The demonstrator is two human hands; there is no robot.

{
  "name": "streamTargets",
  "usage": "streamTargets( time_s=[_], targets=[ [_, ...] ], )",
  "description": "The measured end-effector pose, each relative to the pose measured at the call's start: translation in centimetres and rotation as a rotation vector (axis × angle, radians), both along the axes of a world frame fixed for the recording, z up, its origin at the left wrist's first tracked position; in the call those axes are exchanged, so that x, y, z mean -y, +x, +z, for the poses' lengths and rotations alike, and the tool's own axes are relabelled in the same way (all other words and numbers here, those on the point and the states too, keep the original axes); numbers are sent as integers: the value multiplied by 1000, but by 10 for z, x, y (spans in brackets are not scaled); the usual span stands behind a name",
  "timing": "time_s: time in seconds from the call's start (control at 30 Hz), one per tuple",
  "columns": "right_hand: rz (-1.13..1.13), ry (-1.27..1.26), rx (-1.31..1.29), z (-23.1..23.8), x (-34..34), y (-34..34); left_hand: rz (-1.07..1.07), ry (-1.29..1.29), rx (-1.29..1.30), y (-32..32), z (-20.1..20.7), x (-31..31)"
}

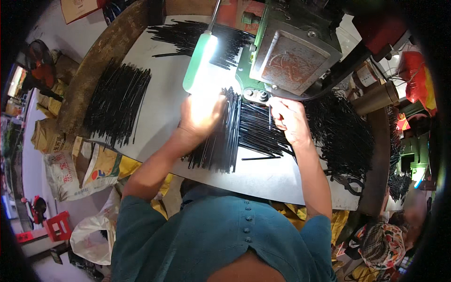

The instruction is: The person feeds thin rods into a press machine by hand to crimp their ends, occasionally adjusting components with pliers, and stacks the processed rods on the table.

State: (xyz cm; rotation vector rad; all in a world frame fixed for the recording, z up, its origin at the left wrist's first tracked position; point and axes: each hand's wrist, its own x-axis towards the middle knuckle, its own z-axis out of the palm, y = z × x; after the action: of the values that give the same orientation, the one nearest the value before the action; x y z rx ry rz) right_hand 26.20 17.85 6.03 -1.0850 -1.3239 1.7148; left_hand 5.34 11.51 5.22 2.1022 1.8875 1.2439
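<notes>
Under the bright lamp (199,66), my left hand (202,115) is at the upper left edge of a pile of thin black rods (228,136). Glare washes out its fingers, so their grip cannot be made out. My right hand (290,120) is closed in a pinch just below the green machine head (256,94). A short, thin dark rod (270,117) hangs at its fingertips. Between the hands, more black rods (260,129) lie crosswise on the pale tabletop (263,181).
Bundles of black rods lie at the left (117,103), the back (188,40) and the right (345,134). A raised brown rim (89,75) borders the table. Pliers (350,184) lie near the right front edge. Sacks (70,174) stand at the left.
</notes>
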Motion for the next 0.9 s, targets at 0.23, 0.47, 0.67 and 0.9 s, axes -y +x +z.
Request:
streamTargets(
  time_s=[0.23,0.47,0.67,0.9],
  targets=[
    [-203,-118,-43,-5,-4,18,271,-416,-297,-67,-30,-1],
    [-322,-115,-186,-9,3,10,-184,194,-45,-2,-20,-16],
    [-393,-134,-377,-4,22,2,-254,115,-67,27,-22,-23],
    [-407,-61,-510,-19,6,-5,-293,121,-28,30,-24,-27]
  ],
)
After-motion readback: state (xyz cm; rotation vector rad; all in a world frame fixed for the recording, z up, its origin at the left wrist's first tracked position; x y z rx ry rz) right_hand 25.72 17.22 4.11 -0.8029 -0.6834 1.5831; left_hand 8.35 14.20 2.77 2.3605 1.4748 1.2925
